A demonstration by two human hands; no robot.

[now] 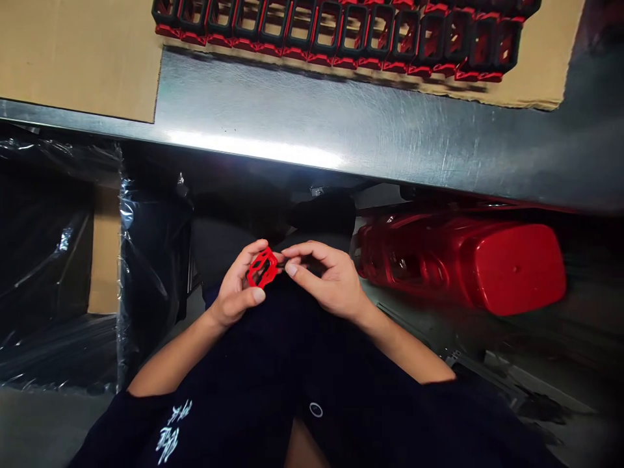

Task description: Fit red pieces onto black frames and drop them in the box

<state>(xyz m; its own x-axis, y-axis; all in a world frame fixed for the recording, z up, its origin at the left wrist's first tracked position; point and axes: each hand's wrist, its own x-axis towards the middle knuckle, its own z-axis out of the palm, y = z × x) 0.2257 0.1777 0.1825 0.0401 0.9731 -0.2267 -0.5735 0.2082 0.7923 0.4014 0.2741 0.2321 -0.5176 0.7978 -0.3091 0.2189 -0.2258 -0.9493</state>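
A small red openwork frame point(263, 268), with several openings, is held in front of my body above my lap. My left hand point(238, 286) grips it between the thumb and the fingers. My right hand point(324, 276) is closed in a pinch, its fingertips close to the frame's right edge. Something small and dark shows at that pinch, too small to name. Whether the right fingertips touch the frame I cannot tell.
Rows of black and red rectangular frames point(329, 29) stand on cardboard point(531, 78) on the metal table point(292, 107). Another cardboard sheet point(78, 58) lies at the left. A plastic-lined box point(104, 253) stands at lower left, a red plastic object point(517, 270) at right.
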